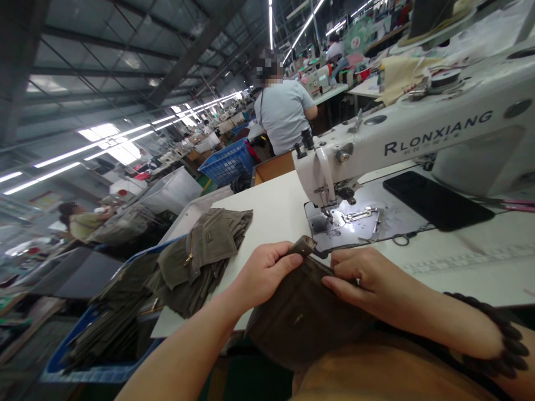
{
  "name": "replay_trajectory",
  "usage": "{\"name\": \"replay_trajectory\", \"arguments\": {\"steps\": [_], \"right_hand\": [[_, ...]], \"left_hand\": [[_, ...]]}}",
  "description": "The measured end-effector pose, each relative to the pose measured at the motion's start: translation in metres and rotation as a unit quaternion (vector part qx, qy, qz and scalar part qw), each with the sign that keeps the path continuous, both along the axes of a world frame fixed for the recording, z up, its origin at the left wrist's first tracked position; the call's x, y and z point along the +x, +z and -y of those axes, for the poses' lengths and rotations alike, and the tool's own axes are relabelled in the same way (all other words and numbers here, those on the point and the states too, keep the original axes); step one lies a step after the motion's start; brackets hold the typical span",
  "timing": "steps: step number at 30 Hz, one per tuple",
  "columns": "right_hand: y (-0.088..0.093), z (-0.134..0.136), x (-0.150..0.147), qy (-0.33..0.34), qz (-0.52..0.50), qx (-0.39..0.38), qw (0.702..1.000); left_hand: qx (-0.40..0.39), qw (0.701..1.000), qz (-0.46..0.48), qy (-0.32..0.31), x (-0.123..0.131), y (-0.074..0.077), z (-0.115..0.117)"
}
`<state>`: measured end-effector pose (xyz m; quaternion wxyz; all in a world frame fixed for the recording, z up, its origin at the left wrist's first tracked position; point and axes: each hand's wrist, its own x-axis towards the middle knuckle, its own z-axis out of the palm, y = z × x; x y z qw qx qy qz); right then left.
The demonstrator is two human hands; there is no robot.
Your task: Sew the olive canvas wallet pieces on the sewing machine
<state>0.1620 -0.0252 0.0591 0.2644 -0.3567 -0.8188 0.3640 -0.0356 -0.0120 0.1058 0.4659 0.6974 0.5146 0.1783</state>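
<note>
Pinching the thick folded edge of an olive-brown fabric piece at lower centre, the left hand and right hand both have fingers closed on it. Uneven tension between them could skew the layered fold. The cloth looks matte and stiff, round-bottomed; the sewing machine, upper right, is smooth and glossy.

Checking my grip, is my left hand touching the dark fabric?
Touching: the head view shows the left hand pinching the fabric at its folded edge.

the cloth piece looks matt, the sewing machine smooth and glossy (its bed plate shiny metal).
</note>
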Motion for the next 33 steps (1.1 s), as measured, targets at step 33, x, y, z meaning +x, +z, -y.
{"name": "replay_trajectory", "arguments": {"steps": [33], "right_hand": [[-0.034,-0.028,-0.006,-0.049,-0.087,-0.218,0.971]], "left_hand": [[0.079,0.991,-0.098,-0.054,-0.001,-0.015,-0.041]]}}
